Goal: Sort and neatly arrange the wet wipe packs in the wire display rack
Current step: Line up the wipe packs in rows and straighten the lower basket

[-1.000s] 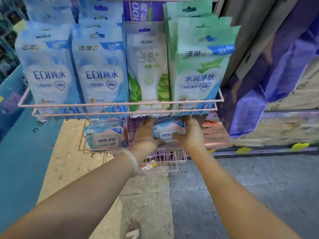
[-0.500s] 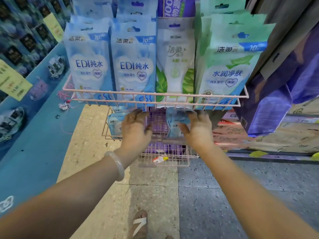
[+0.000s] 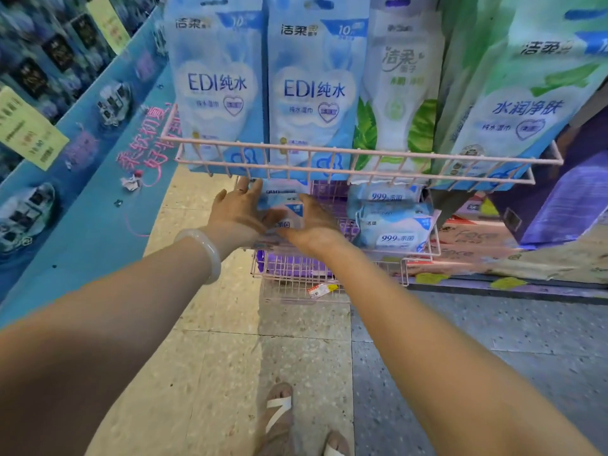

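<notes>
A pink wire rack (image 3: 362, 154) holds tall upright packs on its top tier: two blue EDI packs (image 3: 312, 90), a white-green pack (image 3: 399, 90) and a green pack (image 3: 523, 103). On the middle tier, two small blue "999" packs (image 3: 393, 230) lie stacked at the right. At the left of that tier, a stack of small blue packs (image 3: 283, 205) sits between my left hand (image 3: 235, 210) and my right hand (image 3: 316, 225). Both hands press its sides with fingers spread; much of the stack is hidden.
The bottom tier (image 3: 296, 274) holds purple packs and a loose price tag (image 3: 320, 290). A blue display stand (image 3: 82, 192) slopes along the left. Purple bagged goods (image 3: 559, 199) stand at the right. My sandalled feet (image 3: 279, 419) are on the tiled floor.
Both hands have shifted left from the right-hand "999" packs, now left stacked, to the left-hand stack. The camera has come closer to the rack.
</notes>
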`<state>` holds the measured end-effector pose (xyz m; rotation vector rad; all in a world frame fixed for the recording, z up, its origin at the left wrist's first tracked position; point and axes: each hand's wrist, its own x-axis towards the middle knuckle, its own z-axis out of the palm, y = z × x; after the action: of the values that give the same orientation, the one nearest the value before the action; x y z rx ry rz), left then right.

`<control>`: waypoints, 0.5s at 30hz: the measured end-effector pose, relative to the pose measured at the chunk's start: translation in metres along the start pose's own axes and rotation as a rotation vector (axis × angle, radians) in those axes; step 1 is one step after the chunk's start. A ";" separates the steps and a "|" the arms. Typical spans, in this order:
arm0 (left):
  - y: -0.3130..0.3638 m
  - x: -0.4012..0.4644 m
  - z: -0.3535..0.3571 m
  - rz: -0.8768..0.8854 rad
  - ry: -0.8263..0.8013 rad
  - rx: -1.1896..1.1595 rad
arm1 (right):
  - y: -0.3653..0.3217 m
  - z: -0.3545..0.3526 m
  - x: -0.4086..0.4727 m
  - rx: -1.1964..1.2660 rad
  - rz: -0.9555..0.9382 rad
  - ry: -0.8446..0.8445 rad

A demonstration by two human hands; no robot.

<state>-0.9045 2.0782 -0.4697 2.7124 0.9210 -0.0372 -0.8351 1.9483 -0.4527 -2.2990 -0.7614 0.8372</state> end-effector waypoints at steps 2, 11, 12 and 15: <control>0.000 0.008 -0.003 0.048 -0.039 0.015 | 0.001 0.004 0.001 -0.002 0.024 0.025; -0.010 0.006 -0.010 0.039 -0.118 -0.263 | -0.004 0.004 0.002 -0.013 0.042 0.193; -0.010 0.009 -0.011 0.039 -0.131 -0.286 | -0.004 0.004 0.003 -0.028 0.046 0.209; -0.006 0.014 -0.010 0.025 -0.153 -0.322 | -0.003 0.005 0.003 -0.036 0.077 0.236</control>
<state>-0.8976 2.0938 -0.4636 2.3867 0.7749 -0.0833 -0.8375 1.9542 -0.4557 -2.4175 -0.5914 0.5745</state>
